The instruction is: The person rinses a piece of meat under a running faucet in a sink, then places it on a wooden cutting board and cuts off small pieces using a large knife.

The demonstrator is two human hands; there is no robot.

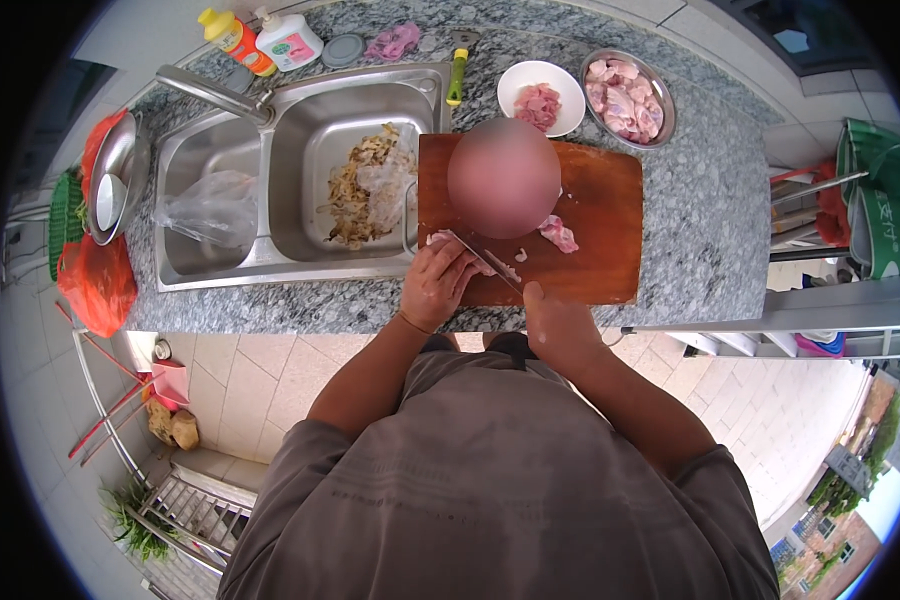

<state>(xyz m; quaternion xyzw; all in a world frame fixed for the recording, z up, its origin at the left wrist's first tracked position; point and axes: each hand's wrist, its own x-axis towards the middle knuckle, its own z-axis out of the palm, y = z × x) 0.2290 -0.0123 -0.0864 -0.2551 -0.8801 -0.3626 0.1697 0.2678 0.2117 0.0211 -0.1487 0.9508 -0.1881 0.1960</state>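
My left hand (436, 279) presses a piece of raw meat (482, 264) onto the lower left part of a wooden cutting board (607, 259). My right hand (559, 321) grips the handle of a knife, whose blade (487, 259) slants up and left across that meat, beside my left fingers. Another piece of raw meat (559, 234) and small scraps lie farther right on the board. A round blur hides the board's upper middle. Above the board stand a white bowl (511, 81) with sliced meat and a metal bowl (670, 112) with larger raw pieces.
Left of the board is a double steel sink (266, 202) with peelings and clear plastic bags. A yellow-green peeler (457, 77) lies behind it, near a soap bottle (291, 41) and a yellow-capped bottle (236, 41). A red plastic bag (99, 285) and metal bowls (112, 180) sit at the far left.
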